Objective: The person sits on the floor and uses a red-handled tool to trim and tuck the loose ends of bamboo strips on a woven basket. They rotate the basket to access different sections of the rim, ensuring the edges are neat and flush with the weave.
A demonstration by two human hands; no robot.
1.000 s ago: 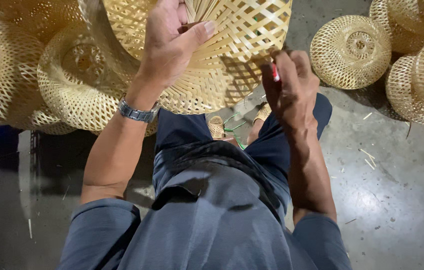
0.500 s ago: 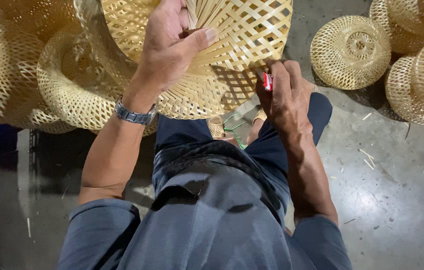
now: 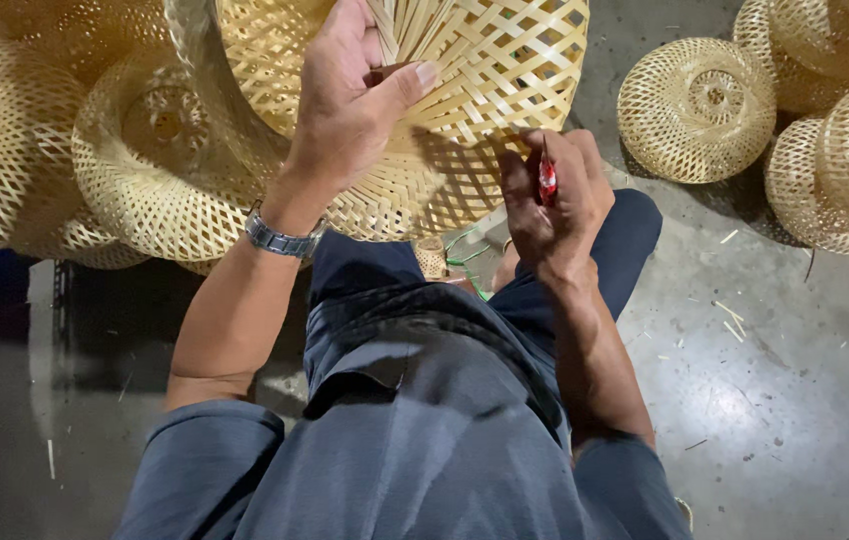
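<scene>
Pinching the rim of the pale woven bamboo basket (image 3: 465, 90), the left hand (image 3: 350, 105) sits at 10 o'clock from the right hand (image 3: 555, 200), which is clamped on a small red-handled tool (image 3: 548, 182) touching the weave's lower edge.

Open-weave bamboo basket (image 3: 485, 90), tilted, small red tool (image 3: 548, 182)

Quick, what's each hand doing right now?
Left hand: closed, gripping the woven basket.
Right hand: closed around a small red tool.
</scene>
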